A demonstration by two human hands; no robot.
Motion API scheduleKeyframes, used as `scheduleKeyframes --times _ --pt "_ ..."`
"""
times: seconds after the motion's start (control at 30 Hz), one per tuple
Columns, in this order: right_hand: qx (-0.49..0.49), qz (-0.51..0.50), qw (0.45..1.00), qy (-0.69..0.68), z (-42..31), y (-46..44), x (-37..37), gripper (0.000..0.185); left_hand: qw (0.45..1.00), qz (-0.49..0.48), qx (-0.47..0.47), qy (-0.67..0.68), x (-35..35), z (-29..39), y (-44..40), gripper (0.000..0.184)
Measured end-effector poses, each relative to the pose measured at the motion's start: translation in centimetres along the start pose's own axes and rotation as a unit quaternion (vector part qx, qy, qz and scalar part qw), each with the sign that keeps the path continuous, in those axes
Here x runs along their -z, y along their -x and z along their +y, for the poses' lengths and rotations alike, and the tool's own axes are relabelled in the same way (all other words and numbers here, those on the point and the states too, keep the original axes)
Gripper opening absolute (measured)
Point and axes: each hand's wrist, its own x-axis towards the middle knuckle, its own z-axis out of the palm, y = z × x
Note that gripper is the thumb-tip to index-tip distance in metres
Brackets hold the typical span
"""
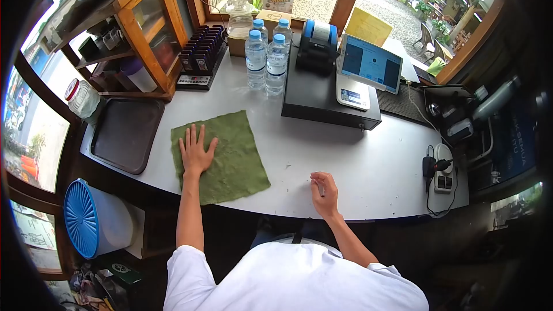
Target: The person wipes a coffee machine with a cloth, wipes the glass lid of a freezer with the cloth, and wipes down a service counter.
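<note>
My left hand point(196, 153) lies flat with fingers spread on a green cloth point(233, 158). The cloth is spread out, slightly wrinkled, on the white counter point(311, 144), and its near edge reaches the counter's front edge. To the right of the cloth, my right hand point(325, 196) rests at the front part of the counter with its fingers curled in. Whatever is inside those fingers, if anything, is hidden. Behind the cloth stand several water bottles point(276, 66) with blue caps.
A dark tray point(128, 135) lies at the left, beside a jar point(83, 101). Behind are a pager rack point(201, 52), a black cash drawer point(331, 103), a printer point(318, 46) and a tablet point(370, 63). A power strip point(443, 181) with cords sits at the right. A blue-lidded bin point(86, 219) stands lower left.
</note>
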Motion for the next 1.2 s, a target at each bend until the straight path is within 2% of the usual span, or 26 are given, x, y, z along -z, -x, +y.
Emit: scheduleKeyframes --times 0.1,0.13,0.2,0.27,0.33,0.37,0.43,0.5,0.53,0.6,0.67,0.73,0.83,0.87,0.9,0.97,1.0,1.03,1.13,1.17,1.2 --pt "-0.055 0.016 0.996 -0.07 -1.2 0.7 -1.3 0.021 1.0 0.016 0.02 -0.016 -1.1 2.2 0.6 0.073" --pt "-0.032 0.015 0.997 -0.064 -1.8 0.8 -1.9 0.02 0.999 0.024 0.016 -0.022 -1.7 4.6 1.4 0.073" --pt "0.016 0.013 0.998 -0.052 -3.1 0.8 -2.6 0.019 0.998 0.029 -0.059 0.002 -2.1 10.6 4.4 0.072" --pt "0.043 0.003 0.999 0.021 -4.0 0.8 -2.7 0.027 0.994 -0.014 -0.109 0.027 -1.4 16.9 7.7 0.072" --pt "0.08 0.026 0.993 0.086 -4.5 0.4 -2.9 0.035 0.978 -0.006 -0.209 0.018 -2.6 21.4 10.8 0.068" --pt "-0.001 0.016 0.999 0.036 -2.8 1.0 -2.7 0.04 0.962 -0.027 -0.227 0.149 -3.3 22.8 11.8 0.065" --pt "-0.011 -0.002 0.983 0.184 -1.0 1.5 0.0 0.044 0.878 -0.073 -0.25 0.402 -4.2 25.0 12.5 0.058" --pt "-0.057 -0.029 0.954 0.294 1.5 1.5 4.2 0.051 0.83 -0.085 -0.2 0.514 -2.5 25.2 12.5 0.052" --pt "-0.049 -0.023 0.921 0.387 2.8 1.5 6.5 0.054 0.801 -0.093 -0.173 0.566 -1.6 25.0 12.4 0.049" --pt "-0.1 0.017 0.893 0.438 4.0 0.6 11.3 0.062 0.829 -0.046 -0.165 0.532 -1.7 24.5 12.0 0.036" --pt "-0.235 0.051 0.843 0.481 5.2 -0.8 15.6 0.071 0.841 -0.049 -0.152 0.517 -1.4 24.9 11.6 0.03" --pt "-0.307 0.09 0.817 0.479 6.0 -1.7 17.5 0.074 0.839 -0.053 -0.155 0.519 -1.7 26.0 11.8 0.028" --pt "-0.206 -0.008 0.845 0.493 5.5 -0.7 15.6 0.077 0.853 -0.037 -0.176 0.49 -1.8 29.0 13.2 0.025" --pt "-0.134 -0.048 0.869 0.473 4.9 0.0 14.8 0.078 0.862 -0.029 -0.185 0.472 -1.7 30.1 14.0 0.024" --pt "-0.051 -0.059 0.892 0.445 3.5 0.4 14.0 0.067 0.852 -0.037 -0.2 0.483 -1.3 31.5 15.0 0.024" --pt "0.004 -0.028 0.979 0.199 4.4 0.9 13.1 0.059 0.851 -0.093 -0.229 0.464 -2.6 34.1 17.4 0.038" --pt "0.029 -0.015 0.997 0.069 4.2 0.6 12.8 0.056 0.86 -0.109 -0.237 0.44 -3.1 35.1 18.2 0.045" --pt "0.049 0.041 0.993 0.097 3.2 0.3 12.7 0.048 0.876 -0.107 -0.235 0.407 -3.6 35.2 18.4 0.049" --pt "0.033 0.065 0.993 0.096 4.0 0.1 13.2 0.04 0.924 -0.1 -0.242 0.278 -4.2 34.4 17.4 0.061" --pt "-0.014 0.092 0.995 0.045 3.8 0.1 13.1 0.031 0.939 -0.096 -0.25 0.217 -3.9 32.8 15.9 0.063" --pt "-0.001 0.093 0.995 0.046 4.4 0.3 13.1 0.027 0.949 -0.094 -0.256 0.156 -3.5 30.9 14.5 0.066"
